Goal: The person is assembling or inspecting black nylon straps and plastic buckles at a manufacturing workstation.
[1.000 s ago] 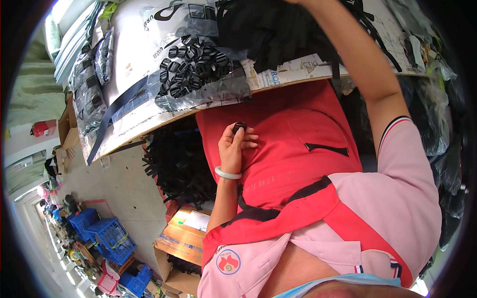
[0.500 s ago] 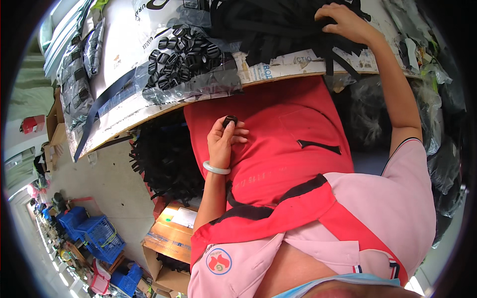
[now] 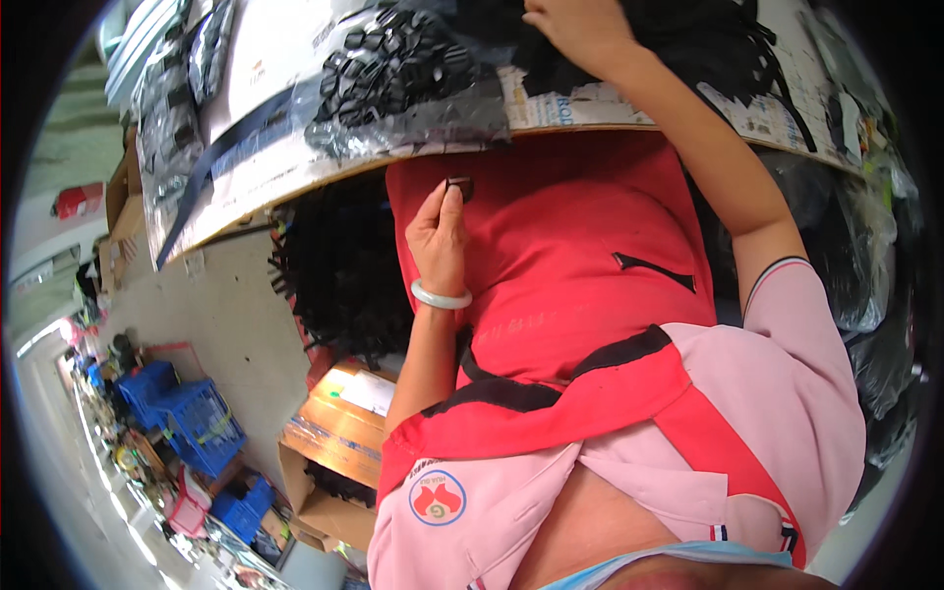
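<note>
My left hand (image 3: 439, 236), a pale bangle at its wrist, is closed in front of the red apron (image 3: 551, 256). Its thumb and forefinger pinch a small black plastic buckle (image 3: 462, 187). At the top edge of the picture my right hand (image 3: 585, 34) is over a heap of black webbing straps (image 3: 678, 54) on the table. Part of that hand is cut off and its fingertips are blurred, so I cannot see whether it grips a strap. Many similar black buckles (image 3: 393, 64) lie piled on clear plastic left of the straps.
The table edge (image 3: 324, 182) curves across in front of me, with a dark strap (image 3: 202, 182) hanging over it. Bags of black parts (image 3: 169, 128) lie at the table's left. Below are black straps (image 3: 344, 265) and an open cardboard box (image 3: 329, 442). Blue crates (image 3: 202, 423) stand farther left.
My right hand has moved left over the strap heap, toward the buckle pile. My left hand has risen slightly toward the table edge, still pinching the buckle. The view has shifted a little.
</note>
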### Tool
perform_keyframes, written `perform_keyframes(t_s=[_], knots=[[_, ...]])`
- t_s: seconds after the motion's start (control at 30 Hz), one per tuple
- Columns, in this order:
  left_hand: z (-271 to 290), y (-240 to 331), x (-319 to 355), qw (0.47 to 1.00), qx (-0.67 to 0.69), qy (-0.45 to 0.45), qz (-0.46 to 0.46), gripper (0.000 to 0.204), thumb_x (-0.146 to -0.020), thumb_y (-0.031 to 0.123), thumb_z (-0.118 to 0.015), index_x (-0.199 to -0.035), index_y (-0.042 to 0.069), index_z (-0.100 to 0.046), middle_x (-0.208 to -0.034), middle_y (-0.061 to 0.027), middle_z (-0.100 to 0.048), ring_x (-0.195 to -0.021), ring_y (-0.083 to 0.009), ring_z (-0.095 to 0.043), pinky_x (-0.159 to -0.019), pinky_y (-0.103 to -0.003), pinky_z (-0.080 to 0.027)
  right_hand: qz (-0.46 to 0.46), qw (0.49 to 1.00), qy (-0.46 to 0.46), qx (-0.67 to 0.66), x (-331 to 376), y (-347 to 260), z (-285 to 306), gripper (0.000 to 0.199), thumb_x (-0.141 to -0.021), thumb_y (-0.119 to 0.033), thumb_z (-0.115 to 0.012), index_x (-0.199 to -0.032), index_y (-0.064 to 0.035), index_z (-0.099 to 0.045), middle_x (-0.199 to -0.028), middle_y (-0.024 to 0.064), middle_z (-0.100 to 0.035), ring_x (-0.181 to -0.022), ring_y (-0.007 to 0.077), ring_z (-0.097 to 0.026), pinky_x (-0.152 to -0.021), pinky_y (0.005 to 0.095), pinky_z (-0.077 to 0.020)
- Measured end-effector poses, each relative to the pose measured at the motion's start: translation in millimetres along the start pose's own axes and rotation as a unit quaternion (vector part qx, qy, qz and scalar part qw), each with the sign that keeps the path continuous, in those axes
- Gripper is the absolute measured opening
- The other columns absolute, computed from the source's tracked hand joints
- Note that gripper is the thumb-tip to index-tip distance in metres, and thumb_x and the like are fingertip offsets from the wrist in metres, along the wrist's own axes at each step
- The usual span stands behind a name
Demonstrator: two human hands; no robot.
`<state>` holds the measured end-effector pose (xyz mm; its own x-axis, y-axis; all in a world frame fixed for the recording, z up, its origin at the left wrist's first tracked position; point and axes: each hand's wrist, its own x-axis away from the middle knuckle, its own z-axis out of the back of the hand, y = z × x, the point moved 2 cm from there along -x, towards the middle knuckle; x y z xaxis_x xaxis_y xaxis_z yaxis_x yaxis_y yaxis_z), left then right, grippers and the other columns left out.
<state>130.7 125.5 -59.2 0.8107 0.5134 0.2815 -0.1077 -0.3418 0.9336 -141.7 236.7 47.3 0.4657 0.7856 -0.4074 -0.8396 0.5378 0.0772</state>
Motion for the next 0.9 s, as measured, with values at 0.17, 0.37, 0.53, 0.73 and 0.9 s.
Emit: perform_keyframes(t_s=[0.17, 0.37, 0.53, 0.73, 0.9], knots=[[-1.6, 28.0, 10.7, 0.995, 0.077, 0.053, 0.038, 0.020, -0.096, 0.017, -0.057, -0.103, 0.001, -0.066, -0.068, 0.0032, -0.054, -0.052, -0.0026, -0.042, -0.045, -0.019, -0.034, -0.105, 0.855, -0.160, -0.482, 29.2, -62.1, 56.6, 0.013, -0.090, -0.014, -0.062, -0.091, -0.0017, -0.063, -0.077, 0.0006, -0.060, -0.071, 0.0082, -0.055, -0.067, 0.0226, -0.0452], [-19.3, 33.2, 7.5, 0.998, 0.039, -0.005, -0.044, 0.020, -0.095, 0.013, -0.058, -0.097, -0.005, -0.066, -0.069, -0.0002, -0.058, -0.054, -0.0059, -0.051, -0.048, -0.020, -0.039, -0.272, 0.590, -0.291, -0.703, 93.8, -114.8, 15.0, 0.020, -0.092, -0.021, -0.062, -0.086, -0.0023, -0.063, -0.067, -0.0010, -0.060, -0.060, 0.0031, -0.053, -0.053, 0.0178, -0.0415], [-15.4, 24.9, 11.8, 0.998, 0.014, 0.002, -0.059, 0.019, -0.092, 0.009, -0.061, -0.106, -0.003, -0.066, -0.072, 0.0016, -0.058, -0.056, -0.0030, -0.049, -0.047, -0.018, -0.039, -0.331, 0.507, -0.319, -0.729, 103.5, -118.2, 9.5, 0.019, -0.092, -0.022, -0.062, -0.085, -0.0048, -0.062, -0.068, 0.0012, -0.061, -0.055, 0.0051, -0.055, -0.048, 0.0187, -0.0420], [-15.1, 23.3, 11.6, 0.992, -0.040, 0.035, -0.112, 0.018, -0.092, 0.008, -0.062, -0.104, -0.004, -0.067, -0.072, 0.0025, -0.058, -0.058, -0.0030, -0.049, -0.049, -0.018, -0.037, -0.337, 0.481, -0.310, -0.748, 108.0, -119.1, 10.7, 0.020, -0.092, -0.024, -0.062, -0.088, -0.0045, -0.061, -0.067, 0.0017, -0.061, -0.054, 0.0056, -0.055, -0.048, 0.0188, -0.0430], [-14.8, 14.6, 5.9, 0.949, -0.214, 0.023, -0.230, 0.012, -0.086, 0.002, -0.064, -0.098, -0.002, -0.065, -0.069, -0.0055, -0.053, -0.060, -0.0104, -0.053, -0.053, -0.025, -0.042, -0.338, 0.455, -0.271, -0.778, 108.4, -120.2, -4.2, 0.021, -0.092, -0.025, -0.063, -0.093, -0.0041, -0.062, -0.070, 0.0027, -0.062, -0.055, 0.0067, -0.056, -0.049, 0.0195, -0.0448]])
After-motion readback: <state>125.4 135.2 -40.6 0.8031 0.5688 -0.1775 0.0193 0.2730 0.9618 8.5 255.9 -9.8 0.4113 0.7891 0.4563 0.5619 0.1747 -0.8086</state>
